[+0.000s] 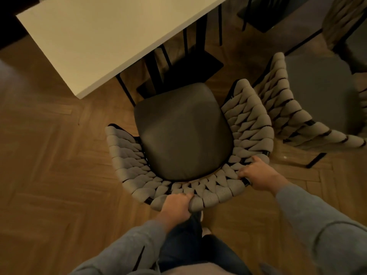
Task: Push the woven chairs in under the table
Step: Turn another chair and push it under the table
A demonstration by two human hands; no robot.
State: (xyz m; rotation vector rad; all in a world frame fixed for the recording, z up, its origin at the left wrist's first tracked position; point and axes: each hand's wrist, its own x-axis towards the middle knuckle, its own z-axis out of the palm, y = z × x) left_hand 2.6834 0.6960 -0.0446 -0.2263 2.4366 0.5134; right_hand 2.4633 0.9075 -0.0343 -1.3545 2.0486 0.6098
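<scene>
Your left hand (177, 205) grip is clamped on the back rim of the woven chair (184, 133), arm extended. Your right hand (258, 174) grip clamps the same rim farther right. The chair stands on the floor (49, 155), seat front just beside the table (95, 40) edge.

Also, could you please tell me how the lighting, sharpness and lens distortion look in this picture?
Head view: dim, warm light, the table top brightest, no harsh glare. Head view: the floor is smeared at the left edge; the woven chair, left hand and right hand are fairly sharp. Head view: wide-angle bending towards the corners.
</scene>
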